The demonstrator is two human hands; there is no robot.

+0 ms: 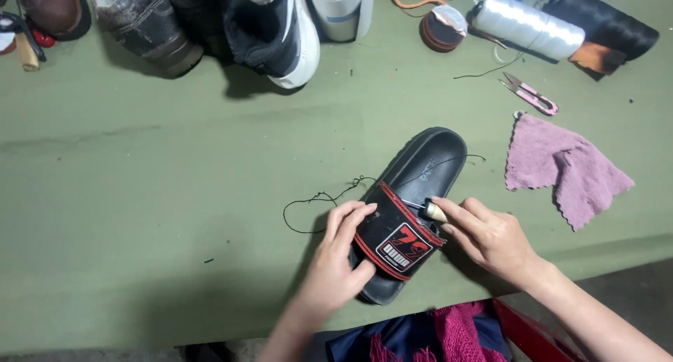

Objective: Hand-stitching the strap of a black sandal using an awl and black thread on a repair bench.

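A black slide sandal with a black and red strap lies slanted on the green table cover, toe toward the far right. My left hand grips the sandal's left edge, fingers over the strap and thumb under its lower edge. My right hand holds a small awl with a pale wooden handle, its tip pushed against the strap's right end. A black thread trails from the sandal leftward in a loop, and another strand crosses the footbed.
A pink cloth lies to the right, with pink thread snips behind it. White and black thread cones sit at the far right. Several shoes line the far edge. The table's near edge is just below my hands.
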